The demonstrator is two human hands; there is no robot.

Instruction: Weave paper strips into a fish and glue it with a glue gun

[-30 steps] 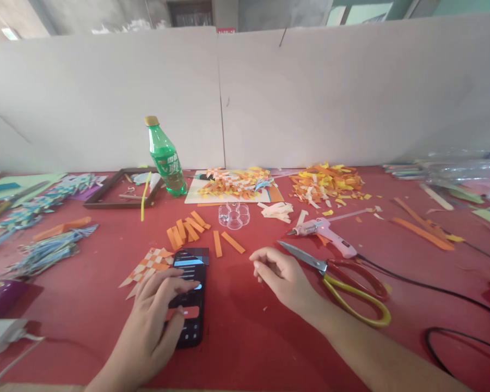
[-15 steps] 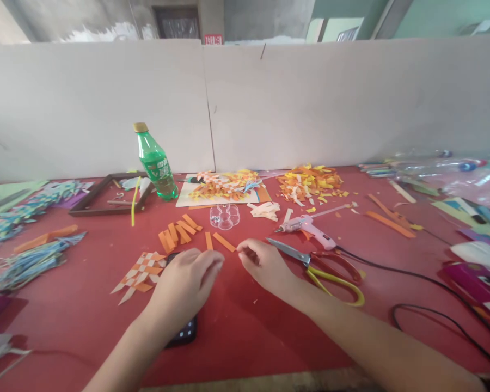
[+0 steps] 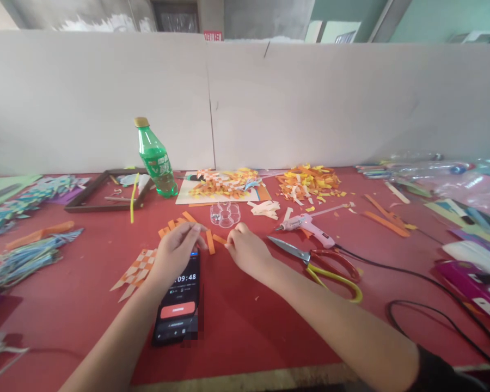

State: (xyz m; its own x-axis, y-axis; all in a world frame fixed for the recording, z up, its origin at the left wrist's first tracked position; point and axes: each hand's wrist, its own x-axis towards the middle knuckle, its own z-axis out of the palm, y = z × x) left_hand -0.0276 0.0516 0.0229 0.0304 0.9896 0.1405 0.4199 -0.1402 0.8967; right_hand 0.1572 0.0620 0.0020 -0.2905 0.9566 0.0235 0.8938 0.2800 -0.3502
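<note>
My left hand (image 3: 175,249) hovers at the near side of several orange paper strips (image 3: 172,224), fingers curled and slightly blurred; what they hold, if anything, cannot be made out. My right hand (image 3: 247,249) is closed, its fingertips at the near end of a slanted orange paper strip (image 3: 219,239). Between the hands lies another short orange strip (image 3: 210,242). Left of my left hand, a woven orange-and-white paper piece (image 3: 138,270) lies flat. Under my left wrist is a phone (image 3: 175,310) with a lit screen, partly covered.
Scissors (image 3: 310,258) and a pink glue gun (image 3: 310,224) with a black cord lie right of my right hand. Ahead stand a clear flower-shaped tray (image 3: 225,216), white strips (image 3: 265,208), paper piles (image 3: 309,184) and a green bottle (image 3: 157,160). A frame (image 3: 102,207) lies left.
My left hand has moved left and slightly forward, uncovering more of the phone, whose screen now shows. My right hand has shifted left and forward over the slanted strip's end.
</note>
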